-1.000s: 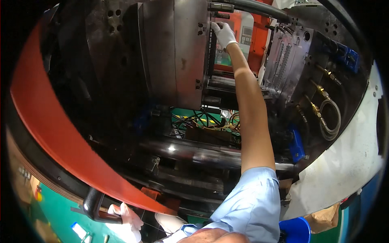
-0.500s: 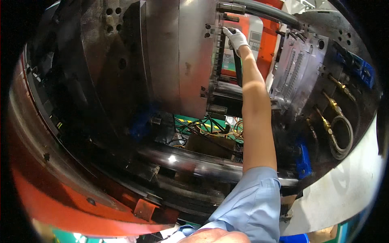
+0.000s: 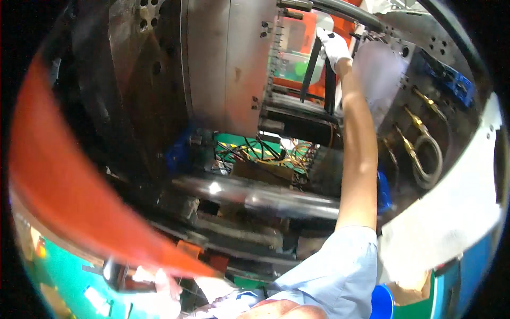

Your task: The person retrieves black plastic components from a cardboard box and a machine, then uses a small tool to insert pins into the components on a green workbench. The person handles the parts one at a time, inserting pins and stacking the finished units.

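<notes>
At 1 o'clock the white-gloved right hand [image 3: 334,49] curls around two slim black strips [image 3: 311,72], hanging straight, slightly splayed. Free space parts them from the steel mould block [image 3: 210,69] at 11; the facing mould half [image 3: 380,69] lies at 2. At 7, the left hand [image 3: 169,287] blurs beside a black handle [image 3: 112,274]; I cannot tell its grip.

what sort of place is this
Probably a factory, perhaps a molding shop: heavy steel plates stand at left, brass hose fittings show at right, and a thick polished bar runs across below.
</notes>
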Demonstrator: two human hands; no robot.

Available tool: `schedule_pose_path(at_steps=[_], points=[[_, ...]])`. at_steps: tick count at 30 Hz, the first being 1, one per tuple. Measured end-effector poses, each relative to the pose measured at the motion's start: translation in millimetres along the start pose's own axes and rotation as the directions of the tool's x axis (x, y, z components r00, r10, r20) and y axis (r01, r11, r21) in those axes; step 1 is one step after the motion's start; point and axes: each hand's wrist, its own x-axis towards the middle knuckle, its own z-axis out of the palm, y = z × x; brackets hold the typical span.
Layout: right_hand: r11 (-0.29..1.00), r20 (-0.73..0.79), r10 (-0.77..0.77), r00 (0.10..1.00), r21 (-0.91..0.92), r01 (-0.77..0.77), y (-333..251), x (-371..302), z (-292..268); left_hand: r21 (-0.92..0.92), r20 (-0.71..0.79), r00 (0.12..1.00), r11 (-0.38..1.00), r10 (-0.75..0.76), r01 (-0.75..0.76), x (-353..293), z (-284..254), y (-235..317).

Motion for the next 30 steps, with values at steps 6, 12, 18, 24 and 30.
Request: schedule_pose_path(at_steps=[6,12,18,24,30], points=[[0.972,-0.055,0.208,0.977,0.127,-0.200,-121,-123,-82,-0.446,0.371,0.890,0.891,0.265,-0.079,-25,-16,-17],[0.990,-0.184,0.144,0.972,0.031,-0.141,-304,-341,-133,-0.289,0.488,0.859,0.957,0.157,-0.010,-63,-10,-27],[0.995,-0.531,0.067,0.845,-0.029,-0.098,-361,-486,-213,0.038,0.916,0.394,0.995,-0.072,0.095,-116,57,7],[0.978,-0.667,0.032,0.744,-0.132,-0.160,-356,-542,-241,-0.163,0.987,-0.003,0.986,0.163,-0.045,-158,123,10],[0.970,-0.526,0.118,0.842,-0.119,-0.211,-355,-571,-275,-0.260,0.965,0.063,0.887,0.255,0.381,-225,185,-19]])
